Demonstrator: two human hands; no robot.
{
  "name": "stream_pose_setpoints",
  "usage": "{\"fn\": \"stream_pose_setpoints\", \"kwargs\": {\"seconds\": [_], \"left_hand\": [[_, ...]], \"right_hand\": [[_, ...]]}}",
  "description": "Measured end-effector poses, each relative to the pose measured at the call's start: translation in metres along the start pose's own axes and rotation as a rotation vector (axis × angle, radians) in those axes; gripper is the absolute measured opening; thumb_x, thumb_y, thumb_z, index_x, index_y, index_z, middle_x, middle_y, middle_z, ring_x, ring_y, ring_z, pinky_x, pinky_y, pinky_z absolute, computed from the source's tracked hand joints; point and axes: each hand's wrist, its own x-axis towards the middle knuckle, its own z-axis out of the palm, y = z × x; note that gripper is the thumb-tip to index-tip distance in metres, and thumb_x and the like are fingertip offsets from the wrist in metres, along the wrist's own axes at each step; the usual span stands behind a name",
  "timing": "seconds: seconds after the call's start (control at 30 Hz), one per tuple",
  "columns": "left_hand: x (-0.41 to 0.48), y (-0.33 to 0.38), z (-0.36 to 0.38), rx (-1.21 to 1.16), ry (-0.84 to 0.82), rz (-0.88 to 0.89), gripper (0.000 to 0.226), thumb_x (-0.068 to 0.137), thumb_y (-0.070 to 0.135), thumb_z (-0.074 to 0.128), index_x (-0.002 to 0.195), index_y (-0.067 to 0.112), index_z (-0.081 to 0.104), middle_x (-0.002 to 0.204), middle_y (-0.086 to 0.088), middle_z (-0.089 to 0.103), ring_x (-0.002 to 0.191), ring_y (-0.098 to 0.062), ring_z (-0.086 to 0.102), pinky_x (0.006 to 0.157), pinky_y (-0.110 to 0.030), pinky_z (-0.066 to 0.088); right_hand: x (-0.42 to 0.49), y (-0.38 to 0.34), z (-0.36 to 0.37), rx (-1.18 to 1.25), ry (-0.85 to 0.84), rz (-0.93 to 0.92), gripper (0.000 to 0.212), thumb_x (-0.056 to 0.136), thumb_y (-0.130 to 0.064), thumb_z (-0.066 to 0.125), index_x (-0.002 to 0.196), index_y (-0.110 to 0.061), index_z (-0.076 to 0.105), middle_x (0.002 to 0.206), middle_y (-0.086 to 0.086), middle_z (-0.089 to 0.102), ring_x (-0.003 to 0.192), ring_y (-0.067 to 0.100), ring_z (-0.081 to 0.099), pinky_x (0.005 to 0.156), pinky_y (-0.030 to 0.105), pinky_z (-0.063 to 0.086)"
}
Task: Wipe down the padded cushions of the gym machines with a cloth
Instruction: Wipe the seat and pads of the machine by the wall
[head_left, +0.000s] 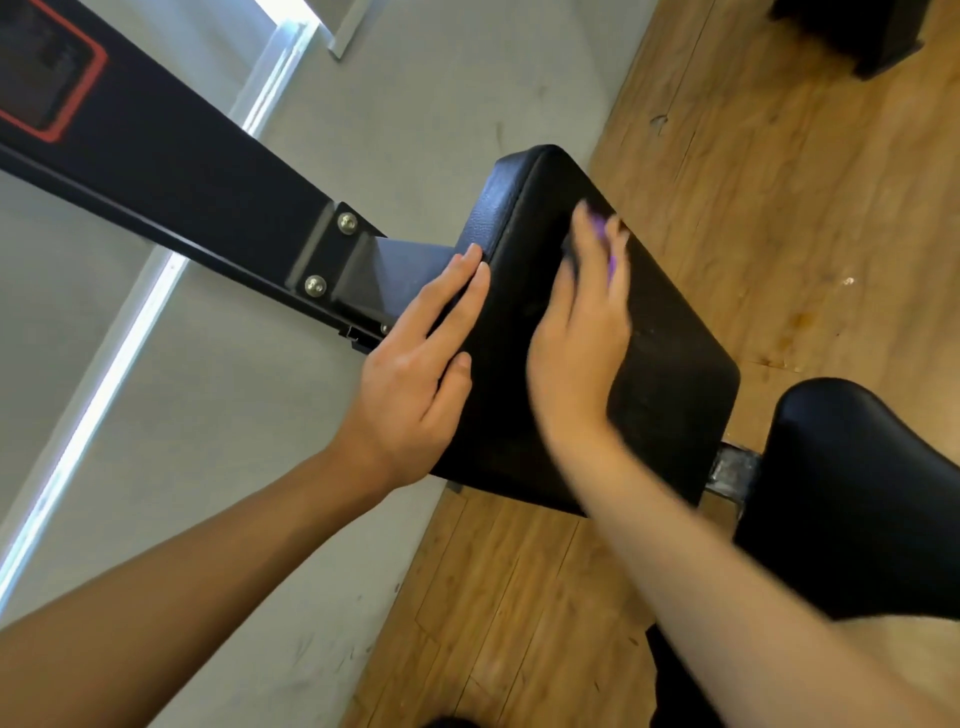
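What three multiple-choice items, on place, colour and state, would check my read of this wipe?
1. Where on the cushion does the left hand rest? A side edge; B front face; C nowhere.
2. What colour is the cloth? A white; B purple; C green.
3. What is the right hand doing? A hanging idle; B pressing the cloth on the cushion; C lifted clear.
Key: 1 A, it lies flat along the edge; 2 B, purple peeks past the hand; 3 B, the blurred hand lies on the cushion's face.

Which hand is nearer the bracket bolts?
Left. The left hand lies against the side of the cushion, beside the bolts; right hand presses the purple cloth on its face, farther off.
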Motion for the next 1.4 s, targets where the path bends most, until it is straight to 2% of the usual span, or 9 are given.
{"fn": "stream_pose_setpoints", "kwargs": {"seconds": [0.17, 0.47, 0.57, 0.73, 0.9, 1.03, 1.13, 1.27, 1.4], "left_hand": [[0.0, 0.004, -0.001, 0.045, -0.022, 0.011, 0.057, 0.101, 0.002, 0.039, 0.157, -0.005, 0.032, 0.167, -0.018, 0.03, 0.158, -0.026, 0.025, 0.127, -0.046, 0.03], [0.0, 0.005, -0.001, 0.092, -0.033, 0.046, 0.06, 0.096, -0.003, 0.042, 0.155, -0.01, 0.032, 0.164, -0.024, 0.031, 0.157, -0.032, 0.026, 0.125, -0.053, 0.031], [0.0, 0.005, -0.003, 0.131, -0.045, 0.068, 0.061, 0.095, -0.002, 0.043, 0.155, -0.01, 0.033, 0.165, -0.025, 0.029, 0.157, -0.032, 0.026, 0.125, -0.051, 0.032], [-0.001, 0.009, -0.003, 0.208, -0.07, 0.042, 0.06, 0.097, 0.009, 0.049, 0.156, 0.003, 0.041, 0.167, -0.021, 0.026, 0.158, -0.031, 0.024, 0.119, -0.049, 0.041], [0.0, 0.011, -0.001, 0.231, -0.059, 0.048, 0.054, 0.098, 0.011, 0.048, 0.151, 0.002, 0.049, 0.165, -0.023, 0.028, 0.157, -0.033, 0.025, 0.121, -0.048, 0.039], [-0.002, 0.01, -0.001, 0.213, -0.051, 0.036, 0.053, 0.098, 0.012, 0.048, 0.149, 0.001, 0.051, 0.165, -0.023, 0.03, 0.157, -0.032, 0.026, 0.121, -0.051, 0.039], [-0.002, 0.01, -0.002, 0.207, -0.046, 0.037, 0.054, 0.097, 0.01, 0.049, 0.15, 0.001, 0.05, 0.166, -0.022, 0.029, 0.157, -0.031, 0.026, 0.119, -0.052, 0.041], [-0.001, 0.01, -0.001, 0.196, -0.061, 0.021, 0.054, 0.098, 0.01, 0.048, 0.151, 0.002, 0.048, 0.167, -0.02, 0.027, 0.158, -0.03, 0.024, 0.118, -0.053, 0.042], [-0.002, 0.011, -0.001, 0.194, -0.061, 0.037, 0.053, 0.097, 0.007, 0.049, 0.15, 0.0, 0.049, 0.166, -0.023, 0.029, 0.157, -0.033, 0.025, 0.118, -0.054, 0.041]], "right_hand": [[-0.146, 0.014, -0.033, -0.155, -0.268, -0.112, 0.06, 0.109, -0.023, 0.039, 0.16, -0.041, 0.014, 0.171, -0.01, 0.003, 0.158, 0.018, 0.006, 0.123, 0.054, 0.025], [0.082, 0.025, -0.003, -0.109, -0.08, 0.091, 0.052, 0.111, -0.022, 0.037, 0.162, -0.025, 0.026, 0.168, 0.008, 0.023, 0.156, 0.025, 0.016, 0.123, 0.043, 0.029], [0.001, 0.019, -0.01, -0.077, -0.046, 0.012, 0.049, 0.11, -0.025, 0.038, 0.158, -0.027, 0.034, 0.167, 0.007, 0.025, 0.154, 0.025, 0.024, 0.12, 0.046, 0.035], [-0.133, 0.027, -0.035, -0.141, -0.259, -0.081, 0.059, 0.107, -0.02, 0.037, 0.161, -0.025, 0.013, 0.171, 0.0, 0.007, 0.158, 0.021, 0.004, 0.129, 0.042, 0.01], [0.036, 0.026, -0.008, -0.181, -0.121, -0.028, 0.055, 0.11, -0.022, 0.035, 0.162, -0.018, 0.017, 0.169, 0.014, 0.014, 0.157, 0.032, 0.004, 0.127, 0.044, 0.015], [0.081, 0.02, -0.004, -0.082, -0.094, 0.108, 0.05, 0.11, -0.022, 0.038, 0.16, -0.023, 0.032, 0.166, 0.007, 0.028, 0.157, 0.023, 0.014, 0.116, 0.019, 0.021], [-0.016, 0.006, -0.007, -0.002, -0.051, -0.019, 0.049, 0.109, -0.021, 0.04, 0.158, -0.021, 0.033, 0.166, 0.009, 0.029, 0.156, 0.023, 0.018, 0.124, 0.043, 0.027], [-0.143, 0.028, -0.043, -0.124, -0.33, -0.222, 0.062, 0.107, -0.019, 0.041, 0.161, -0.037, 0.016, 0.167, 0.004, 0.02, 0.157, 0.024, 0.016, 0.123, 0.055, 0.025], [-0.058, 0.027, -0.023, -0.078, -0.196, -0.036, 0.057, 0.108, -0.024, 0.035, 0.161, -0.032, 0.014, 0.169, 0.005, 0.016, 0.158, 0.024, 0.006, 0.125, 0.054, 0.021]]}}
